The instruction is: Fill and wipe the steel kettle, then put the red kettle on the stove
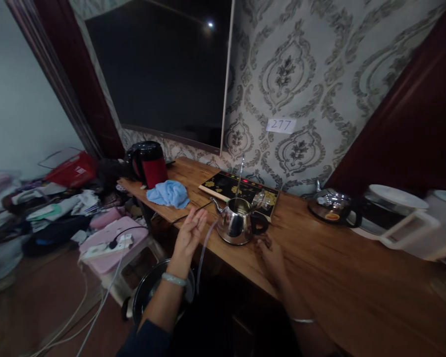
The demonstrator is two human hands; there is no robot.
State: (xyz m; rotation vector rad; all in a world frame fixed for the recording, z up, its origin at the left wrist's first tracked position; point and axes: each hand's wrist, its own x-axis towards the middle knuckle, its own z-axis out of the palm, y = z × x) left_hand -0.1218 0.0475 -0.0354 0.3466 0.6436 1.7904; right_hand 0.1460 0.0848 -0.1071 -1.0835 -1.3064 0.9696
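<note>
A shiny steel kettle (235, 223) stands upright near the front edge of the wooden table, its black handle (259, 224) facing right. Its lid (258, 200) is raised, so the mouth shows. Above the mouth rises a thin, shiny, slanted spout or stream; I cannot tell which. My left hand (190, 233) is held up left of the kettle, palm showing and fingers stretched, holding nothing. Below the handle, my right hand (271, 254) hovers close to the table with fingers loosely bent and nothing visible in them. A clear hose (205, 248) hangs over the edge between left hand and kettle.
Behind the kettle lies a black tea stove panel (226, 187) with gold flowers. A blue cloth (169, 193) and a red-black electric kettle (154, 166) are left. A second steel pot (330, 204) and a lidded jug (388, 210) stand right. A pink stool (113, 235) holds a power strip.
</note>
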